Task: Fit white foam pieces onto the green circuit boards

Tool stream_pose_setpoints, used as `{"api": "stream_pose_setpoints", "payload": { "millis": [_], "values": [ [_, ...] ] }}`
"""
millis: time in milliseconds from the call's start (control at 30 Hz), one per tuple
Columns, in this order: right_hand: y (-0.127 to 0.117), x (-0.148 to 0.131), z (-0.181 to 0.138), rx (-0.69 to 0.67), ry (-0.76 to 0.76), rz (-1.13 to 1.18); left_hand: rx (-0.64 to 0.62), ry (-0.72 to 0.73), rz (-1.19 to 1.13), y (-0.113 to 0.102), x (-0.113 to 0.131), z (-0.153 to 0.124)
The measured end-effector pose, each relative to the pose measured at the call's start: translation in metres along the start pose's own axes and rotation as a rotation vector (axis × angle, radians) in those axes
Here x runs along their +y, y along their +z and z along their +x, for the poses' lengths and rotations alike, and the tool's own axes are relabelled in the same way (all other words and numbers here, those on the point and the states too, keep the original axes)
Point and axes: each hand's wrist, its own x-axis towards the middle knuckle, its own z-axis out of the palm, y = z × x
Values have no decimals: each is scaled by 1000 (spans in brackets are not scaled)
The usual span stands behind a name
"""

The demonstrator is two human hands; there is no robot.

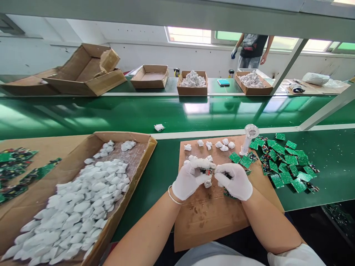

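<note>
My left hand (188,179), in a white glove, grips a small circuit board (205,171) between thumb and fingers, its components facing me. At the board's right end are the pinched fingertips of my right hand (235,181), also gloved; what they hold, if anything, is hidden. White putty-like lumps (208,183) lie just below and behind the left fingers. Partly under my right hand is another green board (227,193). Both hands are above a brown cardboard sheet (206,225), with several white lumps (224,144) along its far edge.
A cardboard box (138,177) of white lumps (83,207) stands left, beside more boards (16,170). Right lies a pile of green boards (291,160) near a clear plastic stand (249,138). Beyond the green belt (133,111) are boxes (192,90) and a standing person (252,50).
</note>
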Motion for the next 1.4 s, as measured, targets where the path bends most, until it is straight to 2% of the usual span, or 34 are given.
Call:
{"api": "stream_pose_setpoints", "payload": {
  "millis": [267,400,600,867,1167,1400],
  "values": [
    [-3,-1,1,-29,16,-8,-22,26,13,-2,-1,0],
    [-4,0,2,-79,83,17,-32,-6,69,-4,0,1],
    [-6,2,5,-136,207,112,-106,18,180,-9,0,3],
    [-9,-3,8,-145,342,87,-164,-17,295,-11,-3,4],
    [-9,7,9,-221,404,335,-154,-90,167,-6,3,3],
    [-9,5,11,-221,433,414,-131,-100,122,-8,1,3]
  ]
}}
